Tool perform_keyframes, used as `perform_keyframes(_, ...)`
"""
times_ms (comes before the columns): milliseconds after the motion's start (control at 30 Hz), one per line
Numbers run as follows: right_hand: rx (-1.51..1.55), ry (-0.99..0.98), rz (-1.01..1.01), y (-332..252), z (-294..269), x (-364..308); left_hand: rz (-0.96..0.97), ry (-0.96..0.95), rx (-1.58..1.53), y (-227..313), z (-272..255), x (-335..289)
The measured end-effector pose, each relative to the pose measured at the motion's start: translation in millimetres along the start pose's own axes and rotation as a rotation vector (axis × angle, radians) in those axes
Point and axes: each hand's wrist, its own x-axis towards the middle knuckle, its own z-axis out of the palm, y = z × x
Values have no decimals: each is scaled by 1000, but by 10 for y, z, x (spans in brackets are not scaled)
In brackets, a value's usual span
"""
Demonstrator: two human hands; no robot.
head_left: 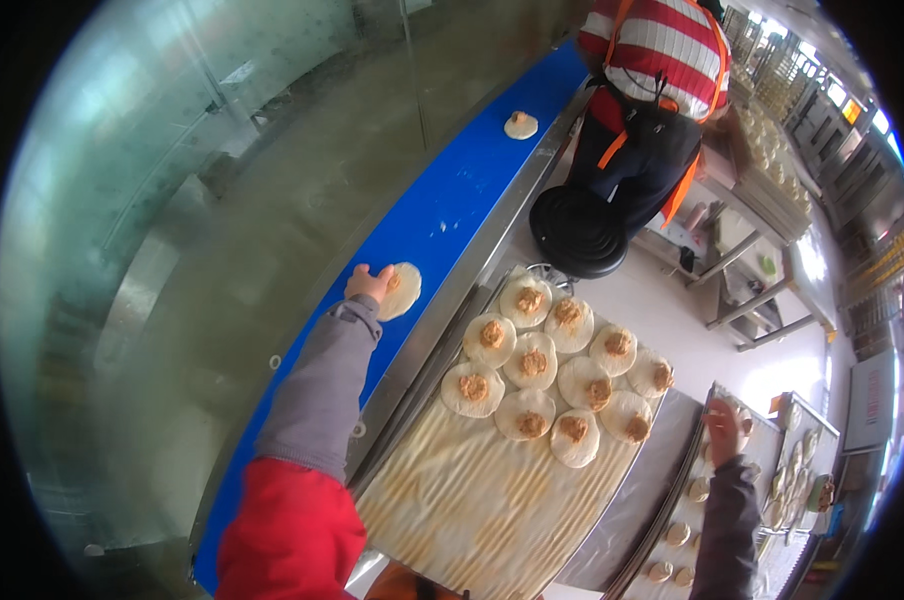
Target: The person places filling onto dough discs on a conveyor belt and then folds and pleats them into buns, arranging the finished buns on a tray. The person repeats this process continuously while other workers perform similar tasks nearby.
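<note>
My left hand reaches over the blue conveyor belt, its fingers closed on the left edge of a flat dough round with brown filling. The fingers partly cover that filling. Off to the right, my right hand is above a tray of small dough pieces, its fingers loosely bent and apart, with nothing visible in them. Between my arms lies a paper-lined tray; on its far half sit several dough rounds, each topped with a lump of brown filling.
Farther along the belt lies another filled dough round. A co-worker in a red-and-white striped top stands at the far end, beside a round black stool. More dough trays and a metal table are on the right.
</note>
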Motion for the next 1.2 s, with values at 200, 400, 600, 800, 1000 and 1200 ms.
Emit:
perform_keyframes(200, 129, -300, 126, -1678, 1402, 398, 126, -427, 53, -352, -505, -240)
perform_keyframes(400, 272, -602, -76, -2539, 2707, 366, 345, -214, 45, -932, -695, -978)
perform_keyframes(600, 541, -619, -342, -2899, 3610, -131, 166, -1009, -1050, -1215, -1259, -1441)
perform_keyframes(800, 1192, -843, -9, -2857, 3601, -781, 157, -772, -732, -288, -1117, -3041)
perform_keyframes(1000, 1220, -440, 179, -1647, 2256, -1322, 510, -922, -396, 995, 92, -4239)
perform_keyframes(1200, 1181, -38, 286, -116, 64, -1689, 945, -1148, -507, 1931, 483, -5029)
